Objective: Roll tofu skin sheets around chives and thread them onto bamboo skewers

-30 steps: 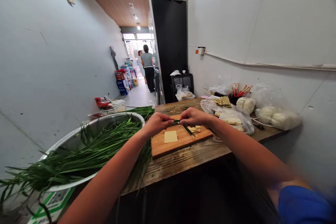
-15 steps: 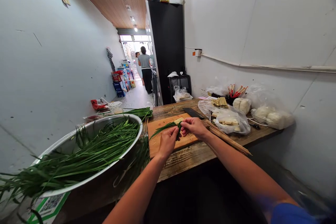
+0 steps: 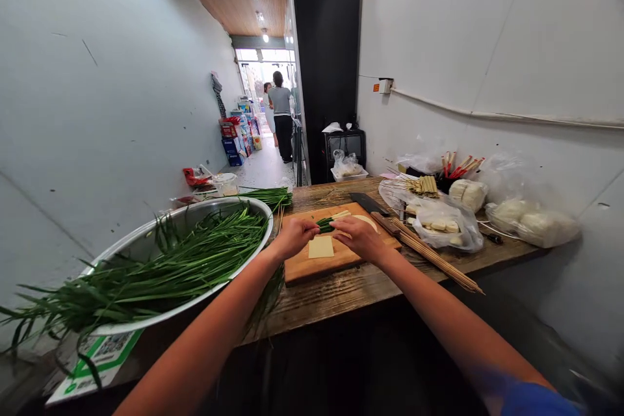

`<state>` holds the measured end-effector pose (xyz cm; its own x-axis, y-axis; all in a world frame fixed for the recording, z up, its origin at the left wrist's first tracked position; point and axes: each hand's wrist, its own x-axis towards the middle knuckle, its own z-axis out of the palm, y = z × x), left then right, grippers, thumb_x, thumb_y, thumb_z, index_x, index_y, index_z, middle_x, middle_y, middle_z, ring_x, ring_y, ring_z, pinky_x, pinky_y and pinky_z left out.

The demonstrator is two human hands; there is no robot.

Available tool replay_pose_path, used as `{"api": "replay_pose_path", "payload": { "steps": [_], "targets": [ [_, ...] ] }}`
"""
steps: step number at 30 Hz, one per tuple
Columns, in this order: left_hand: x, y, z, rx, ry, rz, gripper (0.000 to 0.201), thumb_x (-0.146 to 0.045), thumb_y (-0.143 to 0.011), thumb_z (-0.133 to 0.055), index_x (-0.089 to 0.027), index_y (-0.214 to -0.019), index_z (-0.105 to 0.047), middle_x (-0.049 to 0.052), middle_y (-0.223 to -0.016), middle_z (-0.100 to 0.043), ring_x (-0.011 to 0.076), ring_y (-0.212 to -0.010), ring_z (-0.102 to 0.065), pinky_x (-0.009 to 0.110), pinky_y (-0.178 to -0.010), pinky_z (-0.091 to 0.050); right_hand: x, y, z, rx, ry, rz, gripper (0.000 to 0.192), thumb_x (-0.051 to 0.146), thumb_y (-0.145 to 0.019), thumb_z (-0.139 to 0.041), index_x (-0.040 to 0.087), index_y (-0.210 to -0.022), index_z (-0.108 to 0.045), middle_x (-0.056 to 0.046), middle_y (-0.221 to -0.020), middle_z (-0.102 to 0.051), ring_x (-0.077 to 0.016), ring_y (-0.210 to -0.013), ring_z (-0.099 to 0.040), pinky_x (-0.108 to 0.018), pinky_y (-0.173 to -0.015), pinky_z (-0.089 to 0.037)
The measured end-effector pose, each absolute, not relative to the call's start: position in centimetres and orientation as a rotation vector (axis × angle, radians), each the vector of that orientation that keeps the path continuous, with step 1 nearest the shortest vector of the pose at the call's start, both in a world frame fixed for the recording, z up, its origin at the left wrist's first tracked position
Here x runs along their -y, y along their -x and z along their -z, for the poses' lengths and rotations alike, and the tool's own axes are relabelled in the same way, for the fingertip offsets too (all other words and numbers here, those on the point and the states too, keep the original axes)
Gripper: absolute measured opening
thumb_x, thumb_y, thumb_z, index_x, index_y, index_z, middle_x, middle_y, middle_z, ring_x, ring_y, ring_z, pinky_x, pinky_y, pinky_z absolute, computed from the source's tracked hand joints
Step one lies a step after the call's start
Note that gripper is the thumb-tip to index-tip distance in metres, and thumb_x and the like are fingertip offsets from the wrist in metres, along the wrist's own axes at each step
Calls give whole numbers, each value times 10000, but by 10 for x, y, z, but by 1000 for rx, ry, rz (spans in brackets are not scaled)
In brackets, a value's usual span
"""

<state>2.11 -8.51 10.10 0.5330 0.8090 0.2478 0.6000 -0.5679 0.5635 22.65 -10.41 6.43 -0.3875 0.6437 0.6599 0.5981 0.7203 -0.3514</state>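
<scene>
Over the wooden cutting board (image 3: pixel 312 268), my left hand (image 3: pixel 294 236) and my right hand (image 3: pixel 359 236) pinch a small bundle of green chives (image 3: pixel 325 224) between them, with pale tofu-skin strips at its far end. A square yellow tofu-skin sheet (image 3: pixel 321 247) lies flat on the board just below the hands. A cleaver (image 3: pixel 368 203) rests at the board's far right corner.
A large metal basin (image 3: pixel 146 247) of long chives (image 3: pixel 146 276) sits at the left. Bamboo skewers (image 3: pixel 433 255), plastic bags of buns (image 3: pixel 531 221) and tofu pieces (image 3: pixel 436 225) lie to the right. A black cabinet (image 3: pixel 326 71) and two people (image 3: pixel 281 114) stand down the corridor.
The hands moved from the board's near edge back over its middle, still holding the chive bundle. The yellow sheet shows again below them. The camera tilted slightly.
</scene>
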Motion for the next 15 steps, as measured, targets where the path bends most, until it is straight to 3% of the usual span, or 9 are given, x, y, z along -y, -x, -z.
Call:
{"api": "replay_pose_path", "payload": {
  "steps": [5,10,15],
  "targets": [
    [66,-8,-83,-1079,-2349,-592,290,-328,-787,-485,-112,-687,-649,-35,-527,-480,76,-511,-369,187,-492,-262,90,-213,-57,2393,986,389,195,209,-851,-520,165,-1025,-598,-72,-863,-641,-165,-823,-564,-264,-730,-406],
    [53,-9,-48,-1085,-2325,-599,279,-316,-794,-508,-116,-732,-692,-17,-542,-568,84,-518,-452,184,-513,-313,81,-210,-28,2452,1009,357,194,199,-884,-456,160,-1008,-600,-44,-772,-604,-129,-708,-521,-223,-615,-340],
    [45,-10,-24,-1073,-2245,-722,192,-255,-744,-596,-155,-854,-718,44,-790,-709,137,-696,-610,210,-652,-429,75,-212,-2,2459,1077,329,175,147,-854,-456,167,-863,-629,-12,-675,-543,-114,-622,-442,-226,-558,-265]
  ]
}}
